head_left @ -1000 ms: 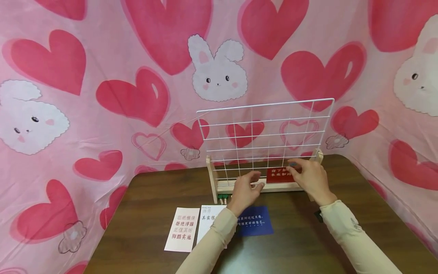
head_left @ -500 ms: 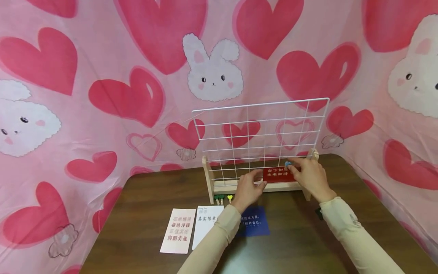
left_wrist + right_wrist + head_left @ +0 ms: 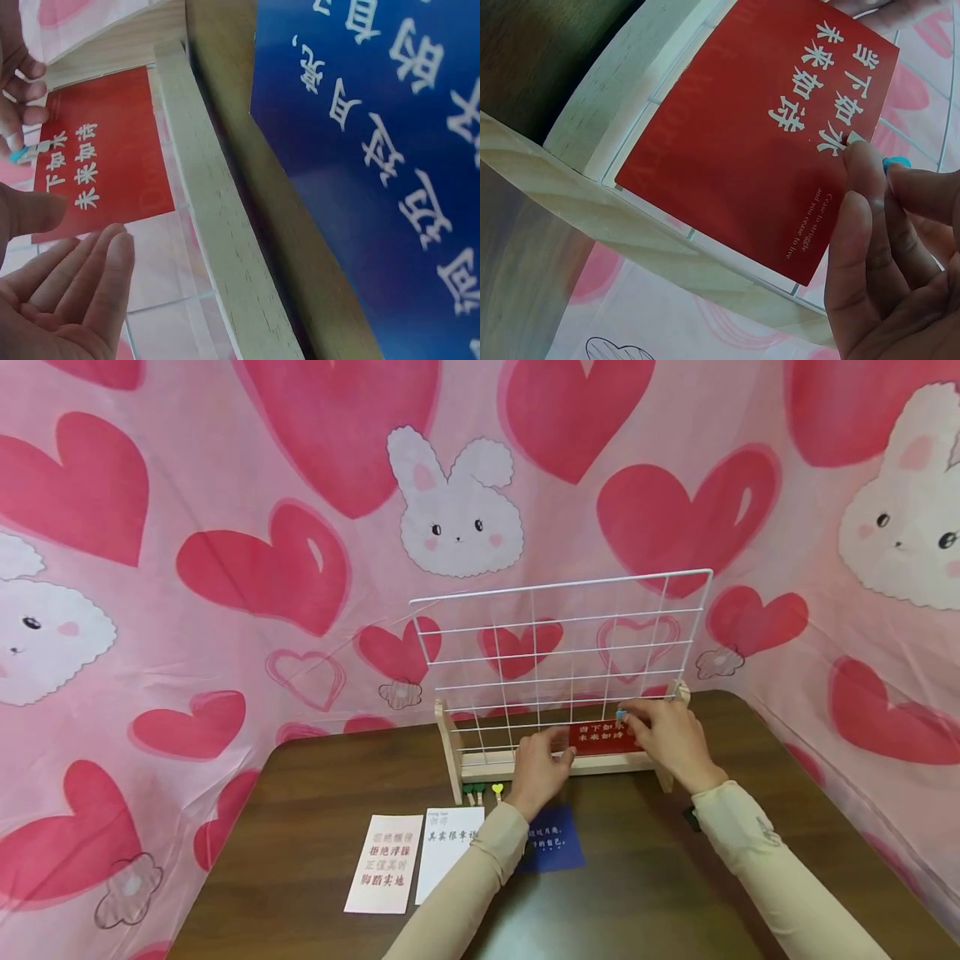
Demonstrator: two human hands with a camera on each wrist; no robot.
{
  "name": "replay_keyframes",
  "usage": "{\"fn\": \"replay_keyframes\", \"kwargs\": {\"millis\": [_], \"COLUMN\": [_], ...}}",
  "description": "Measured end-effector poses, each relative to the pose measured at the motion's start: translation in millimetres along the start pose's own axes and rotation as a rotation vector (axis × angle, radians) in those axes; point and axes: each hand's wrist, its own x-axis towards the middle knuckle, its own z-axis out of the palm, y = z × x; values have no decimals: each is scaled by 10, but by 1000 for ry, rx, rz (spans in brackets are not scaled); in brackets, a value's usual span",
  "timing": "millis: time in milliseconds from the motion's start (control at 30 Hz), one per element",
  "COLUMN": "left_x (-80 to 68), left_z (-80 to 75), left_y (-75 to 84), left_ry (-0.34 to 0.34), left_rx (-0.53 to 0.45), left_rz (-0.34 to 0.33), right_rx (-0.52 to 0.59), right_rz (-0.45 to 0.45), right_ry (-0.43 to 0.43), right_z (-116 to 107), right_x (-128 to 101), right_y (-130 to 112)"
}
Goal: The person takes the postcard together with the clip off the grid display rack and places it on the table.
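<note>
Left hand [image 3: 538, 768] touched the red card's [image 3: 597, 737] left edge with relaxed fingers; right hand [image 3: 666, 735] pinched a small blue clip [image 3: 620, 714] at its top edge, against the wire grid [image 3: 562, 652]; both hands had kept these places since the earlier frames. Pink card [image 3: 384, 862], white card [image 3: 447, 849] and blue card [image 3: 553, 848] lay on the table [image 3: 300, 827], the left forearm overlapping the last. Only the wrist views showed the red card's lettering clearly.

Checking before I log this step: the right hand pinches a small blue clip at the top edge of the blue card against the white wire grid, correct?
Not quite. The card at the wire grid is red, as the right wrist view shows. The right hand does pinch a small blue clip at its top edge.
</note>
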Motion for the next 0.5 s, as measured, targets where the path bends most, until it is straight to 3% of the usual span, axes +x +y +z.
{"fn": "replay_keyframes", "kwargs": {"millis": [333,500], "left_x": [2,17], "left_z": [15,4], "left_y": [19,33], "left_ry": [71,80], "left_rx": [45,57], "left_rz": [50,41], "right_rx": [4,38], "right_rz": [-23,-5], "right_ry": [23,32], "right_z": [8,23], "right_x": [34,15], "right_y": [12,24]}}
